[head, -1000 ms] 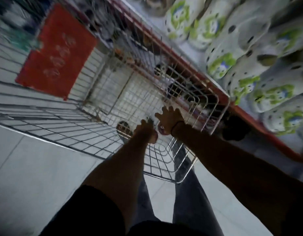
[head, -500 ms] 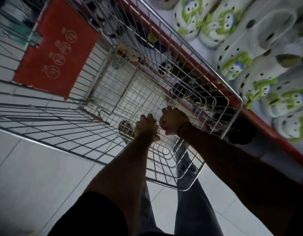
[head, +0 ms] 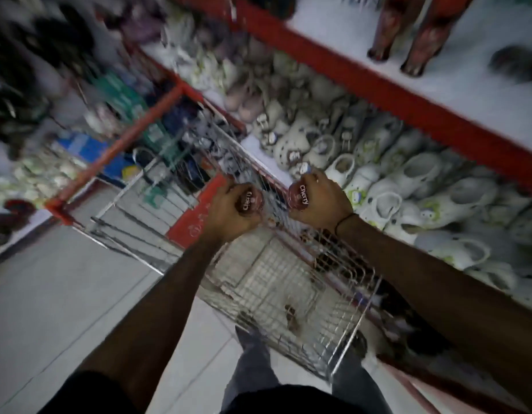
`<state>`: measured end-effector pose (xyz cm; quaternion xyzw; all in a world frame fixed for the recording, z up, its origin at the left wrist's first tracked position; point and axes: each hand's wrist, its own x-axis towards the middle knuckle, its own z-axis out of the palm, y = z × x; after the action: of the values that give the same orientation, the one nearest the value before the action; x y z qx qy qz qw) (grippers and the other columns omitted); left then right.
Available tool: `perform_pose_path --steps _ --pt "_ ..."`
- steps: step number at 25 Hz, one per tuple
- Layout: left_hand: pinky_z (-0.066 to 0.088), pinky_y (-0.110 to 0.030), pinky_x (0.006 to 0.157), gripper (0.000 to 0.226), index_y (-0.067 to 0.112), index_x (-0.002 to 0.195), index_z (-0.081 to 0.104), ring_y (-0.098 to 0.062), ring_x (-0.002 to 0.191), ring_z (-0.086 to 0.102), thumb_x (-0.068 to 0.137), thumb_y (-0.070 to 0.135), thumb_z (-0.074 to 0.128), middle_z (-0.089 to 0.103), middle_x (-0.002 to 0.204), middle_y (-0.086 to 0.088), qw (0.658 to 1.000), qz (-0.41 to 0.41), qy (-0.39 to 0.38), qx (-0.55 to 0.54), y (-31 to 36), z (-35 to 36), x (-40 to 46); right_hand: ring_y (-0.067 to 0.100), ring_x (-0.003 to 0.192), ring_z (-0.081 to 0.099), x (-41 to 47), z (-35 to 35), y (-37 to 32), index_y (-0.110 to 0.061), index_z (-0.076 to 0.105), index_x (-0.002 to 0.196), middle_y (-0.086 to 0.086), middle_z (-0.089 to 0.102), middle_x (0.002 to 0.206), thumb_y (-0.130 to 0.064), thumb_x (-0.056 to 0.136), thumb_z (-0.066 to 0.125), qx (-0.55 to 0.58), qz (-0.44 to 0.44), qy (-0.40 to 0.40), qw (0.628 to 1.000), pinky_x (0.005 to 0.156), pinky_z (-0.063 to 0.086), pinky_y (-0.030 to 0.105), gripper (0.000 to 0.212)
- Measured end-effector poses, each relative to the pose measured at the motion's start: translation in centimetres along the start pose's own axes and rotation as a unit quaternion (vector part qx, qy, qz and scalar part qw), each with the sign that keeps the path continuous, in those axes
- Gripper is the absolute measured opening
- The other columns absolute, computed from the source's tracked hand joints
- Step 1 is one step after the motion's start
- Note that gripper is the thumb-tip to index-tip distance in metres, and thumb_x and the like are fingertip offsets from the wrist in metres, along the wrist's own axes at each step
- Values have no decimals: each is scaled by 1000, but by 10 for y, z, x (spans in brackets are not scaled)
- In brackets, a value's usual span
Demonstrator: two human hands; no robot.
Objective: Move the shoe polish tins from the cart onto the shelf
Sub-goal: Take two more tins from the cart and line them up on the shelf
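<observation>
Lifting clear of the silver wire cart (head: 291,282), we now hold a round red polish tin in each closed grip: left hand (head: 228,207), right hand (head: 321,201), ready for shelving.

Left hand (head: 228,209): raised ahead of the body, forearm bare and extended, fingers curled closed around a round shoe polish tin (head: 250,199), lid turned toward the camera. Right hand (head: 320,201): raised level with the left and apart from it, fingers wrapped around a second polish tin (head: 299,197); a thin dark band is worn at the wrist. Dark short sleeves are seen at both upper arms.
</observation>
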<state>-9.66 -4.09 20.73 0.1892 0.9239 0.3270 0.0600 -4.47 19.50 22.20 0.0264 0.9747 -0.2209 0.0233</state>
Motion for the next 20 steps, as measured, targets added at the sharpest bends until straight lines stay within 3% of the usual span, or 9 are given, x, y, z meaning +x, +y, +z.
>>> perform_pose_path --steps 5,8,10,13,17,20 --pt "42 -24 80 61 10 116 64 -20 95 58 62 37 70 64 106 -8 980 153 106 -66 106 -61 42 36 96 64 -17 -141 -16 -17 52 114 10 63 108 -58 62 70 31 26 200 979 72 50 38 69" --pt "46 -28 83 53 10 109 66 -21 93 61 62 33 75 69 103 -6 956 250 136 -71 182 -63 74 38 93 66 -41 -209 3 -22 49 116 10 67 102 -52 63 74 14 64 290 955 71 55 41 66" --pt "49 -33 87 48 12 108 67 -23 95 64 64 30 75 71 103 -4 944 295 123 -82 236 -46 90 36 91 66 -60 -243 30 -23 50 104 8 68 96 -54 61 74 -11 107 326 939 68 55 41 58" --pt "47 -30 83 41 10 101 67 -25 91 63 65 31 68 71 97 -7 933 342 66 -96 307 -13 105 37 91 66 -83 -273 76 -18 57 101 11 71 93 -50 59 74 -79 161 320 931 70 54 40 55" --pt "53 -35 72 34 12 91 63 -29 84 67 66 35 67 72 87 -9 949 309 -42 -42 357 31 126 39 90 66 -106 -278 126 -14 62 109 14 73 90 -49 63 70 -162 232 264 922 72 53 39 58" --pt "51 -33 73 31 12 91 66 -33 91 68 69 33 66 74 92 -12 943 318 -99 28 367 57 140 34 96 60 -110 -271 146 -21 64 89 9 72 85 -59 67 67 -222 269 233 908 74 37 38 44"
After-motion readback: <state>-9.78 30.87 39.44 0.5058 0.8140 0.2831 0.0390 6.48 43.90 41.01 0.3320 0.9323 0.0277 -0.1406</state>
